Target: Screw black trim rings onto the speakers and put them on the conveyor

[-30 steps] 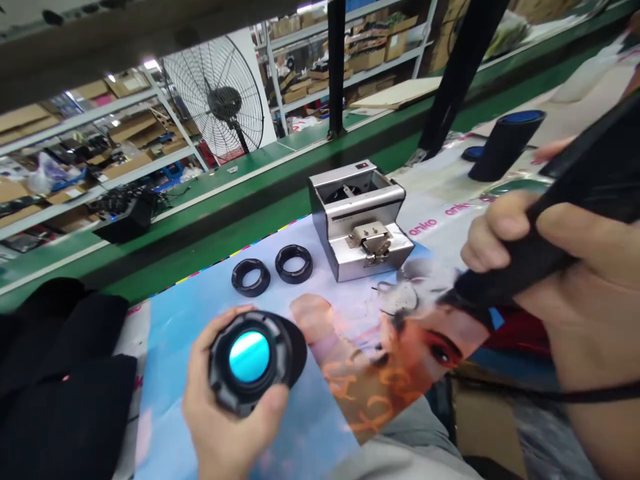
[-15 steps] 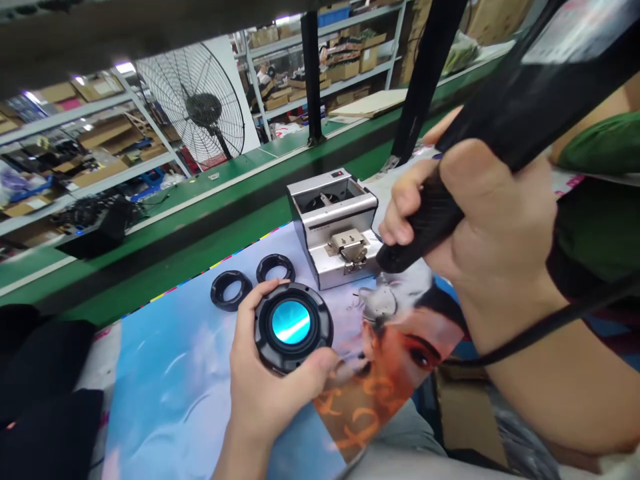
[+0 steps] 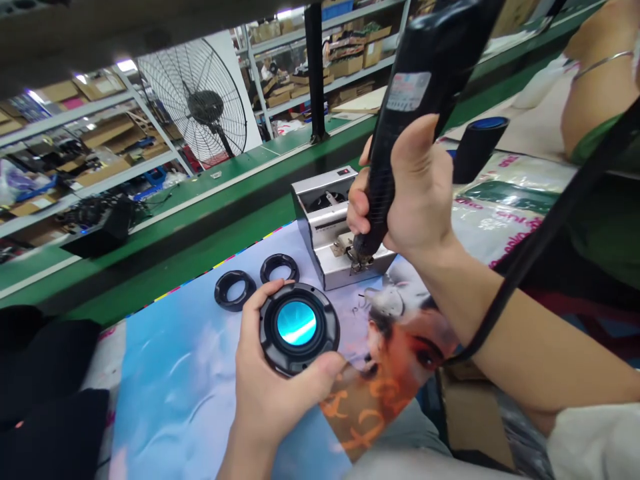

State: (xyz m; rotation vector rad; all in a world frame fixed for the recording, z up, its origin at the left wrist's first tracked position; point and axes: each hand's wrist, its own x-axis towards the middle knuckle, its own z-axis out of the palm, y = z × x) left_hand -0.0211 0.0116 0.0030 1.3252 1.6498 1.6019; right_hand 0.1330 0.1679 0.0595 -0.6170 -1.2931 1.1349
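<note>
The left hand [image 3: 280,393] holds a round black speaker [image 3: 297,323] with a shiny blue middle. Its fingers curl around the side, with the thumb on the near edge. The blue middle faces up. The speaker is over a big blue sheet [image 3: 170,373] on the green desk [image 3: 250,230]. I can't tell if it touches the sheet.

The right hand [image 3: 417,193] is wrapped around a black tool [image 3: 400,127]. Its fingers are closed on the handle and its thumb points up. The tool leans, with a white label [image 3: 409,91] near the top. Its low end is at the front of a silver box [image 3: 333,270], but I can't tell if they touch. A black cord [image 3: 530,267] runs across the right arm.

Two black rings lie flat on the sheet, side by side. The left ring [image 3: 221,292] is near the left hand's fingers. The right ring [image 3: 265,269] is just past the speaker, between it and the box.

Farther off, a black tube [image 3: 477,150] with a blue top stands on the right. Another person's arm [image 3: 600,100] wears a thin band. A big fan [image 3: 205,107] stands behind the desk.
</note>
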